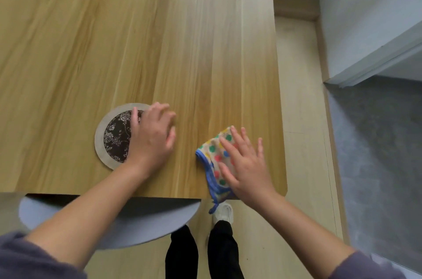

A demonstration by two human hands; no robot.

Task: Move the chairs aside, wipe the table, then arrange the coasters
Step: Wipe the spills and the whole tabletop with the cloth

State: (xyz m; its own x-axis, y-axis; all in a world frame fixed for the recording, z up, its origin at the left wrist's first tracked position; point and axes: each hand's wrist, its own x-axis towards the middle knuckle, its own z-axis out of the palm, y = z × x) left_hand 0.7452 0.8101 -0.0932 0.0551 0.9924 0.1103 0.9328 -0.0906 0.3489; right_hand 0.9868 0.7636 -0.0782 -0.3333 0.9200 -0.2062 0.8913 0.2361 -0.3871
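My right hand (247, 167) presses the dotted cloth (212, 160) flat near the near right corner of the surface (159, 39), fingers (237, 139) straight and spread; the cloth's blue hem hangs over the near edge. My left hand (150, 139) rests on the round coaster (112, 137) by the near edge, thumb on its dark pattern. Its fingers are blurred and loosely bent, and I cannot tell whether they grip.

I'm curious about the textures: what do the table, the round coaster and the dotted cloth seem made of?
Table: wood or wood-look laminate, smooth, soft sheen, streaky grain. Coaster: perhaps stiff fabric or card, matte, beige rim round a dark floral print. Cloth: soft woven fabric; it crumples and droops over the table edge.
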